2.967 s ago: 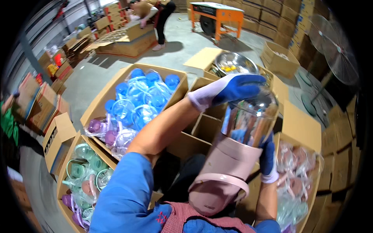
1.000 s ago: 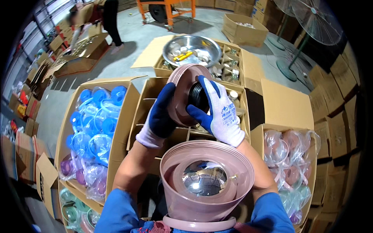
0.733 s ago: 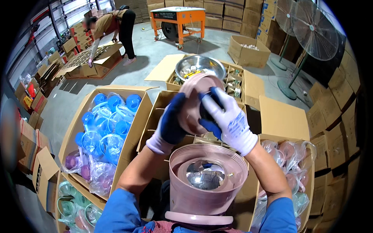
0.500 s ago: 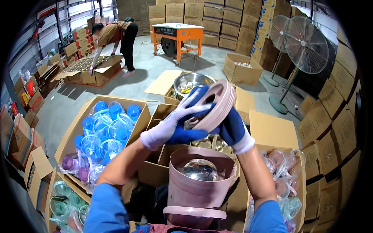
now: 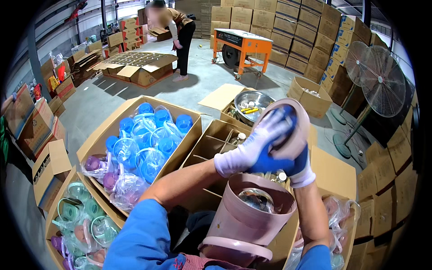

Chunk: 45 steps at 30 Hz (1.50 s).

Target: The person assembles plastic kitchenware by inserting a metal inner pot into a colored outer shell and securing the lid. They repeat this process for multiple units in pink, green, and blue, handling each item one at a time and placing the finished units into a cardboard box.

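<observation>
Pink lid (image 5: 303, 123), one o'clock of the open pot (image 5: 245, 220): my right hand (image 5: 299, 166) clamps its lower rim; my left hand (image 5: 267, 138) lies blurred over its hollow, grip unclear. Lid assembly, I judge; next wants steady bracing.

Knit cloth on both hands, pale and matt, the left hand (image 5: 252, 146) and the right hand (image 5: 303, 173) each showing smooth blue coating. Between them, centre right, the lid (image 5: 304, 121): pink plastic, low sheen. Below it the pot (image 5: 245, 213), smooth pink plastic with a soft gloss, and inside, a dome (image 5: 255, 198), mirror-bright! Over to the left, crinkly, shiny clear film over blue plastic cups (image 5: 145, 130), in a carton (image 5: 186, 146) of matt brown cardboard. Above centre, a bowl (image 5: 260, 98) of polished metal; upper right, a fan (image 5: 382, 81) fronted by metal wire.
</observation>
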Tool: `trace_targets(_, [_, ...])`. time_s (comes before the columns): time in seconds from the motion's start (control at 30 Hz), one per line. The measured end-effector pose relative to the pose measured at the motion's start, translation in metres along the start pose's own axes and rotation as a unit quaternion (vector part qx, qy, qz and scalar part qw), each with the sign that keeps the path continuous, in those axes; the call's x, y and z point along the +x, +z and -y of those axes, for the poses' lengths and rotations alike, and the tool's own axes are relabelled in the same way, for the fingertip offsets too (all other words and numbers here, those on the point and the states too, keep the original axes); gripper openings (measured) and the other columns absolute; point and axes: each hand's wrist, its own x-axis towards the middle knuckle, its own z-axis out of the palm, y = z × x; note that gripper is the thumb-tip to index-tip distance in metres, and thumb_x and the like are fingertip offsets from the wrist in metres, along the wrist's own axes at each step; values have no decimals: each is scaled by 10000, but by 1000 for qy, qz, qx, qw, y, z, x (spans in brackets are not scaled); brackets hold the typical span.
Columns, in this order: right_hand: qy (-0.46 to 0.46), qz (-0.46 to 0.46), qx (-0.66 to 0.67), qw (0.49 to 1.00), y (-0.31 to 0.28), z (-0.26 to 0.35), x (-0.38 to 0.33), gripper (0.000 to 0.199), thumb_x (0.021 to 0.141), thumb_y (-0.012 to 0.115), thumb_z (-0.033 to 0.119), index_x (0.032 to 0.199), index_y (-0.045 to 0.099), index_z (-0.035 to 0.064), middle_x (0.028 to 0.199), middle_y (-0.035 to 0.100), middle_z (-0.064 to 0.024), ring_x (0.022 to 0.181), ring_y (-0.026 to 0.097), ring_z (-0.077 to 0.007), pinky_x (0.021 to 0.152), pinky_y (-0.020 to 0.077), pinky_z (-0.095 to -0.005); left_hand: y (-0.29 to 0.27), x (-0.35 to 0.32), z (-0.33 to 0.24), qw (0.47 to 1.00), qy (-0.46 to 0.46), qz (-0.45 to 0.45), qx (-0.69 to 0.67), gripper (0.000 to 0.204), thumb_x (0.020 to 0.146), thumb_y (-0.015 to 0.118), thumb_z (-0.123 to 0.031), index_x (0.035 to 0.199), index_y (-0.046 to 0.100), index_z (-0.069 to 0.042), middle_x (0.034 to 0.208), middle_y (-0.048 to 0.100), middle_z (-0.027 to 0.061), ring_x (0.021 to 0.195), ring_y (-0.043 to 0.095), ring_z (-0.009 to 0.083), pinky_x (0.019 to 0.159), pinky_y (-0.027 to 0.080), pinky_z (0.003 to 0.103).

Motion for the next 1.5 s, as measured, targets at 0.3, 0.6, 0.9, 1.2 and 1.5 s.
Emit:
trace_targets(0.3, [136,-146,473,858,-42,-86,-31,464,1051,366,358,1387,433,45,1329,555,-140,1187,571,-250,1041,456,-391,-14,12,-6,967,57,231,89,796,742,791,-235,1427,426,-61,1402,439,297,1302,433,453,1097,335,500])
trace_targets(0.6, [144,-76,188,969,-31,-13,-106,691,1027,265,536,1215,581,-49,1178,627,-184,1116,584,-280,999,433,-398,-71,-7,-65,844,-305,292,-331,581,864,741,-162,1371,514,8,1193,668,71,1074,551,92,977,452,283])
trace_targets(0.9, [249,-65,421,870,5,-21,-121,662,1040,272,425,950,663,-102,1307,553,-269,1153,568,-365,1020,453,-447,-72,-21,-102,912,-97,327,-227,382,879,678,-141,1234,630,-10,1231,642,188,1211,562,398,1075,417,458])
trace_targets(1.2, [-52,-166,34,984,10,12,-155,555,1047,387,343,685,627,-3,726,671,-147,737,627,-271,826,487,-419,-40,-43,-128,942,-128,294,-102,357,885,654,-185,1195,632,-8,1180,647,207,1136,598,392,997,466,446])
trace_targets(1.5, [-25,-141,126,982,27,0,-157,570,1034,390,340,594,582,34,636,614,-110,676,572,-257,795,471,-414,-59,-85,-87,904,-245,164,-311,239,947,525,-113,1085,674,13,1115,682,175,1083,632,293,1040,422,414])
